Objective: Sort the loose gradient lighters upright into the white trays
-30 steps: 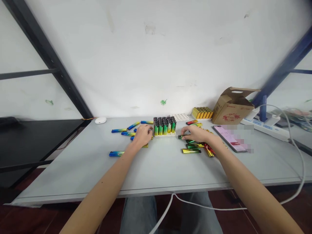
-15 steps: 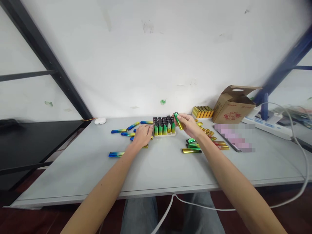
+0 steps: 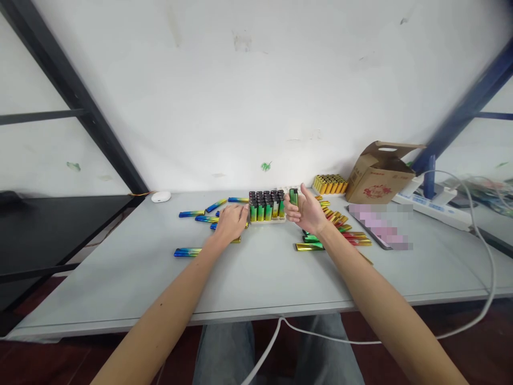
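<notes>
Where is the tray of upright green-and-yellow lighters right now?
In the head view, the tray stands on the table between the left hand and the right hand, which holds a green lighter.

There are two hands (image 3: 231,222) (image 3: 312,215), one carton (image 3: 374,184), dozens of lighters (image 3: 261,212).

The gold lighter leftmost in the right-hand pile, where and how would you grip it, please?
I'd probably pinch the gold lighter across its left end, coming from the near left: it lies flat, that end juts past the green lighter behind it, and the right forearm crowds its other end.
</notes>
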Demonstrator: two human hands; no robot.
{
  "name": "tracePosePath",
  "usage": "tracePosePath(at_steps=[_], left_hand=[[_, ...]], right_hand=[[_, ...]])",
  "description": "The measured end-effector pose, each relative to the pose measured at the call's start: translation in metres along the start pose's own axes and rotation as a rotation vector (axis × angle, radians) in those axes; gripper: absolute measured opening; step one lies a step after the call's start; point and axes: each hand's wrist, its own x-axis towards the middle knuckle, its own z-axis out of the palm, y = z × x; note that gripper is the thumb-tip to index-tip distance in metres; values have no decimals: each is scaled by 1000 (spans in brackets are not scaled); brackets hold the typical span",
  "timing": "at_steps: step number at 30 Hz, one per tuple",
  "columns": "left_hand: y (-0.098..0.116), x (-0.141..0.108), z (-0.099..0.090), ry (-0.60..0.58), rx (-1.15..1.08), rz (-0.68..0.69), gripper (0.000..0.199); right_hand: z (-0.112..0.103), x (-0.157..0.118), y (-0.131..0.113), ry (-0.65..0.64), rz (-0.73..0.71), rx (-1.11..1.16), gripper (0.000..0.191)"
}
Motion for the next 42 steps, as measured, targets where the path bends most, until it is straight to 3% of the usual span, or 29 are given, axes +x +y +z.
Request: tracePosePath(at_steps=[9, 22, 29, 35, 39, 42], left_hand=[[-2, 0, 2, -4, 4, 5, 46], [0, 0, 1, -12, 10, -9, 44], [-4, 1, 3, 6, -18, 3, 44], [-6, 1, 2, 16, -35, -1, 43], [-5, 0, 3, -17, -1, -9, 43], [-7, 1, 6, -28, 4, -5, 36]], right_hand=[[3, 5, 13, 11, 106, 177, 44], [1, 6, 14, 61, 58, 323, 40], [2, 1, 3, 30, 23, 277, 34], [-1, 2, 2, 66, -40, 0, 27], [-5, 5, 9, 189, -321, -485, 37], [-6, 3, 12, 209, -492, -887, 35]])
